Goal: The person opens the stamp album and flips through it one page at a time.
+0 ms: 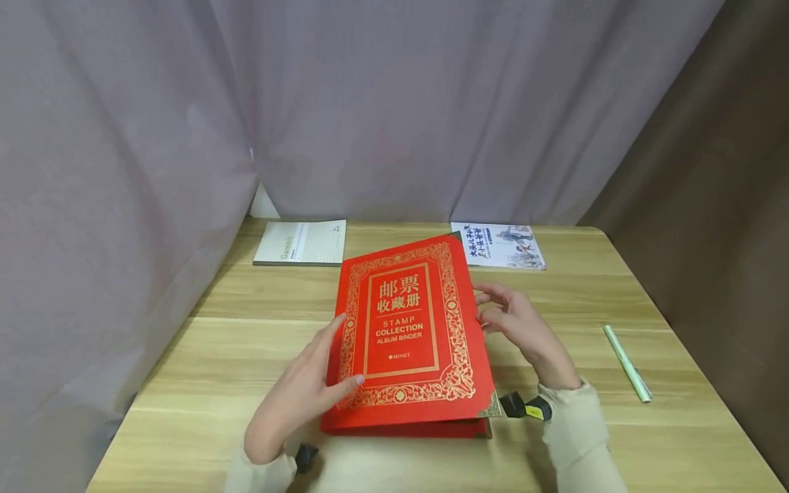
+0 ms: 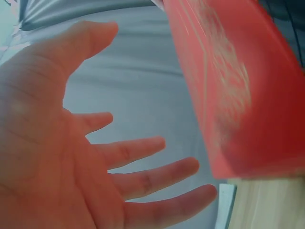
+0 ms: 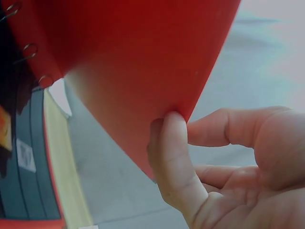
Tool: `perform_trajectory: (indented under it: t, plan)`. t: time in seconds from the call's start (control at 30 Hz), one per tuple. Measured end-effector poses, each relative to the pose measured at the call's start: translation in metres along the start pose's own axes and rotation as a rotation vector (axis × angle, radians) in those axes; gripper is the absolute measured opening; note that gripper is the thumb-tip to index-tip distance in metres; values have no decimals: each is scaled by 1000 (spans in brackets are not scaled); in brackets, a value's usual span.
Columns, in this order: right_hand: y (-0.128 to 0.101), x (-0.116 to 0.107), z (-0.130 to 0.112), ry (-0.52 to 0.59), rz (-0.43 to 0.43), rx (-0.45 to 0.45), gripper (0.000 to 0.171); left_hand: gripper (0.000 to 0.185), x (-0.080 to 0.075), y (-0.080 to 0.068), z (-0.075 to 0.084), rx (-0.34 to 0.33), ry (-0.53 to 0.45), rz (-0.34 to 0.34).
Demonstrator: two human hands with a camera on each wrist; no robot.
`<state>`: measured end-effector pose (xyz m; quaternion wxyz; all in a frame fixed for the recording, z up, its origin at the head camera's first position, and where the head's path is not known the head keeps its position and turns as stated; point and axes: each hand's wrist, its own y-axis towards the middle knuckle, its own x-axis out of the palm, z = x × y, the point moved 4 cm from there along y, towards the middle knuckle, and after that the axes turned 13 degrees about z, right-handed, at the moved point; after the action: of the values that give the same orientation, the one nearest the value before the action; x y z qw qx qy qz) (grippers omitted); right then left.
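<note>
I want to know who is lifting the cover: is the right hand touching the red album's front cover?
Touching. In the right wrist view the right hand has a fingertip pressed under the edge of the red album's raised front cover.

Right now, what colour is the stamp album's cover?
Red with gold ornament, on the album cover; clearest in the head view.

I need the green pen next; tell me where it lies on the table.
In the head view the green pen lies on the wooden table at the person's right side, near the right edge, beyond the right hand and the red stamp album.
</note>
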<state>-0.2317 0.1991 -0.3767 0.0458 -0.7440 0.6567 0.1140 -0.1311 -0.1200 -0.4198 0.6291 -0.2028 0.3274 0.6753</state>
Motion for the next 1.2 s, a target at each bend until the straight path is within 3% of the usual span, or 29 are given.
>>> perform_trajectory:
  t: [0.17,0.43,0.63,0.93,1.2]
  plan:
    - [-2,-3,-4,19,-6,-22,54,98,7,-13,15,-13,-4,-4]
    - [-5,4,-17,72,-25,-25,52,90,9,-25,31,127,-1,-43]
    - [-9,9,-30,108,-30,-18,45,88,10,-30,41,211,-22,-28]
    - [-18,19,-52,120,-50,-64,44,94,7,-39,49,172,0,-15]
    - [-22,28,-63,110,-92,-119,46,88,3,-43,55,220,-29,46]
